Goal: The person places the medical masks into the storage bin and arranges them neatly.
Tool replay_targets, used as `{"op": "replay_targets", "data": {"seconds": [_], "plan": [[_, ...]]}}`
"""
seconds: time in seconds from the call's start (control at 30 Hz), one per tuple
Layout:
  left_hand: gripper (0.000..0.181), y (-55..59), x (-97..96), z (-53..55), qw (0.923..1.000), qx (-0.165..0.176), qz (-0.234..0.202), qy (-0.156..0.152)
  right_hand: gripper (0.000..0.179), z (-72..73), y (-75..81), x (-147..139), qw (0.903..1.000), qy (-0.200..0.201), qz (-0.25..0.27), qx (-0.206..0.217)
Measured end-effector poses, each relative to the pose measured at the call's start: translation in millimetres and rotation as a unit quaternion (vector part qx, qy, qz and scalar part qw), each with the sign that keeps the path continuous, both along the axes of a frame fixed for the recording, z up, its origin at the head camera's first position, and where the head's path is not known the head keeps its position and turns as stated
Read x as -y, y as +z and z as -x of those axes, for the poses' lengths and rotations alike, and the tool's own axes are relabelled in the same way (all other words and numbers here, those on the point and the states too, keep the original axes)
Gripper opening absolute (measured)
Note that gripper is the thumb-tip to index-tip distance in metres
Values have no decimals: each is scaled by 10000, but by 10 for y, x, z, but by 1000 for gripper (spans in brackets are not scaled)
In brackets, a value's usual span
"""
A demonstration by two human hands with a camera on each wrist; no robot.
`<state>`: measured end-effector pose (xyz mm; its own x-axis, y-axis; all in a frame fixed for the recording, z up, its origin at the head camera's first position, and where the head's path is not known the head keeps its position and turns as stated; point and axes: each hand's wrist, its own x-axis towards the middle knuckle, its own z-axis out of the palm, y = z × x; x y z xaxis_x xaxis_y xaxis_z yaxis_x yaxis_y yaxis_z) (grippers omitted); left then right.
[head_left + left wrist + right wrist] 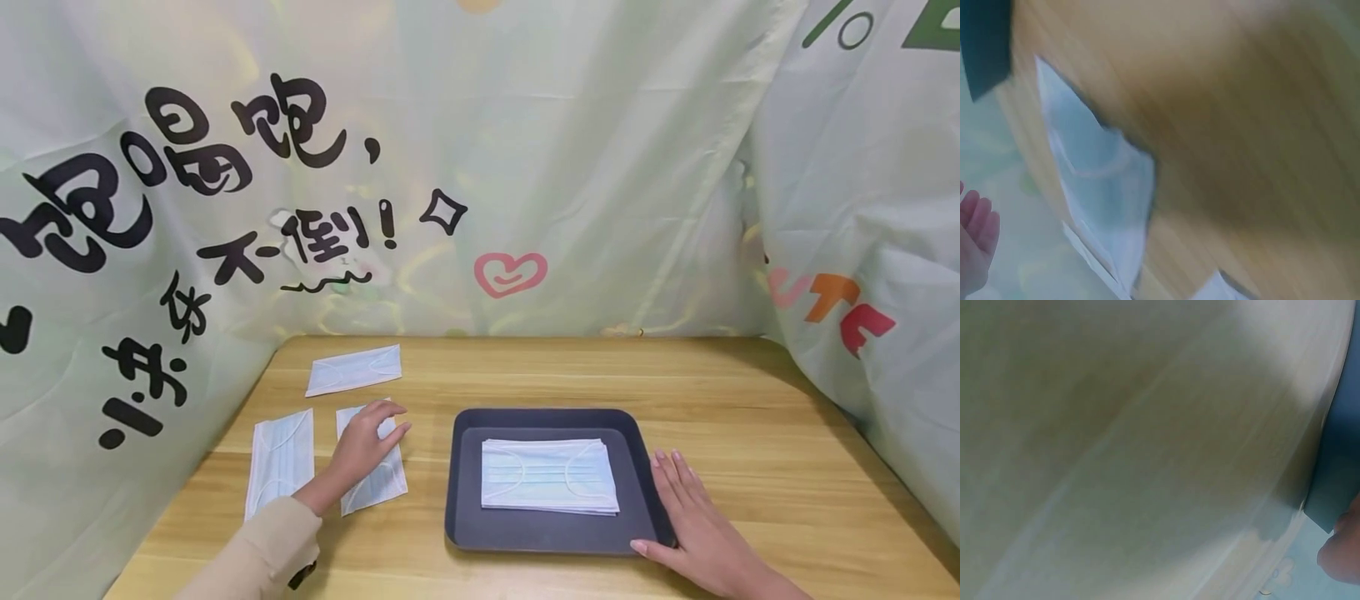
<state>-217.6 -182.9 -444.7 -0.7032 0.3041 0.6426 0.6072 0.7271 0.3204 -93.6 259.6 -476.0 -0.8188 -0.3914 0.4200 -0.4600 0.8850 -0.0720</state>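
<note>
My left hand (365, 447) hovers over a pale blue face mask (375, 492) on the wooden table, its fingers loosely bent and nothing held between them. In the left wrist view, the fingers (982, 222) appear at the left edge, apart from a face mask (1100, 175). A dark rectangular tray (547, 537) carries a small stack of face masks (547, 475), ear loops showing on the top one. Against the tray's right side rests my right hand (697, 525), fingers straight along the outer wall and thumb at the near right corner.
One more face mask (281, 462) lies at the left of the wooden table (720, 400), and another face mask (354, 370) near the back edge. Printed curtains (600, 167) hang behind the table and along both sides.
</note>
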Motion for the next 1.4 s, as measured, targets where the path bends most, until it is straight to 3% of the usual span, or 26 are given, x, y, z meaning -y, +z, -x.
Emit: {"op": "replay_targets", "data": {"seconds": [0.33, 0.47, 0.57, 0.7, 0.83, 0.97, 1.1, 1.4], "plan": [[27, -49, 233, 183, 9978, -232, 405, 469, 106, 13, -6, 2, 10000, -33, -15, 25], [27, -39, 319, 250, 9964, -124, 544, 641, 105, 1, 0, 10, 9998, -95, 22, 194], [26, -22, 378, 309, 9948, 164, 613, 794, 105, -4, 3, 11, 9996, -122, 24, 249], [28, 0, 450, 397, 9888, 854, 713, 993, 105, 0, 4, 8, 9998, -96, -26, 152], [34, 9, 513, 489, 9740, 1735, 876, 1166, 105, 0, 14, 11, 9998, -91, -59, 149], [40, 18, 559, 567, 9582, 2438, 962, 1146, 105, -1, 25, 14, 9998, -86, -53, 174], [38, -2, 581, 607, 9463, 2857, 948, 1179, 106, -5, 13, 7, 9998, -11, 8, 186], [33, -40, 575, 669, 9351, 3177, 765, 1371, 105, -11, 24, 9, 9998, -63, 20, 179]]}}
